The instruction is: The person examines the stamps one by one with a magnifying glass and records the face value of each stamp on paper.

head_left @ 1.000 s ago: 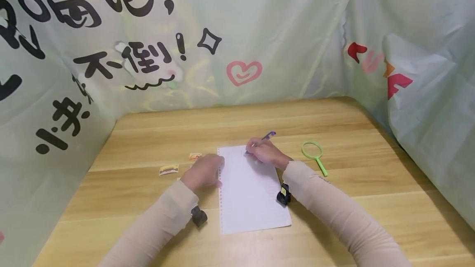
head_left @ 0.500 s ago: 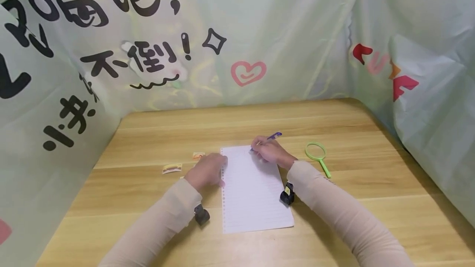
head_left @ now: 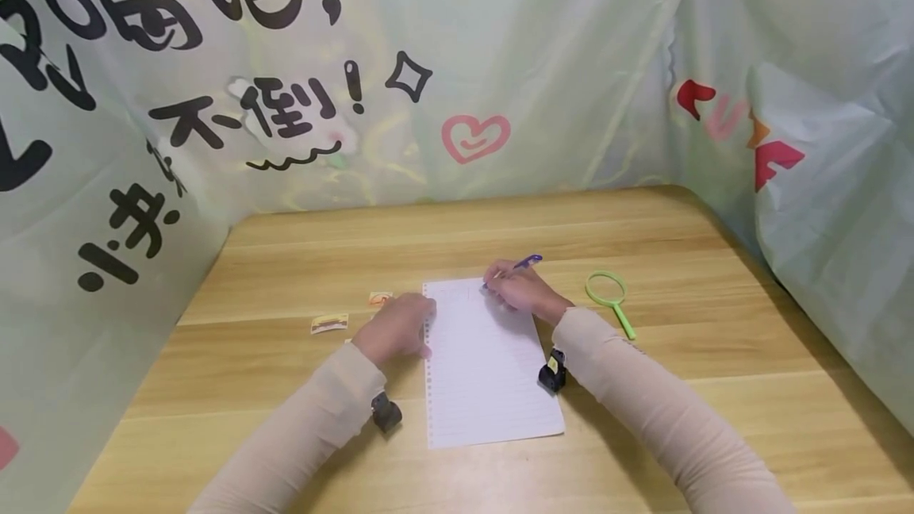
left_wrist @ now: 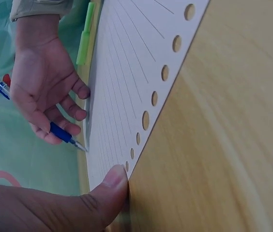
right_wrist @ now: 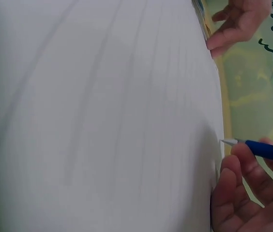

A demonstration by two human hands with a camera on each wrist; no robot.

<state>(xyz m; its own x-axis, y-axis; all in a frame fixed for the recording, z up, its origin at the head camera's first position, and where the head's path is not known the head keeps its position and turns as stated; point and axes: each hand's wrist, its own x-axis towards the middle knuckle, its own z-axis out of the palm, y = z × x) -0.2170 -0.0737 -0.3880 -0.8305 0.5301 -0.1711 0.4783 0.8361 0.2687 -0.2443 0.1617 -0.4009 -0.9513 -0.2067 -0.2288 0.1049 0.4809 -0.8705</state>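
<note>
A lined white sheet (head_left: 485, 387) with punched holes down its left edge lies on the table. My right hand (head_left: 520, 289) pinches a blue pen (head_left: 529, 261) near the sheet's top, the tip at the paper; the left wrist view shows the blue grip (left_wrist: 60, 132) between thumb and fingers. On the punched edge rests my left hand (head_left: 396, 327), its thumb (left_wrist: 111, 186) at the holes in the left wrist view. In the right wrist view the pen tip (right_wrist: 227, 141) is close to the sheet's far edge (right_wrist: 219, 111).
A green magnifying glass (head_left: 623, 321) lies right of the sheet. Left of my left hand are small picture cards, one yellow and brown (head_left: 329, 324), another orange (head_left: 380, 299). Printed plastic sheeting (head_left: 571, 70) stands along the table's back and sides.
Since the first frame, the pen tip in my right hand has moved slightly right along the top of the sheet. The head view has shifted a little. My left hand stays on the edge.
</note>
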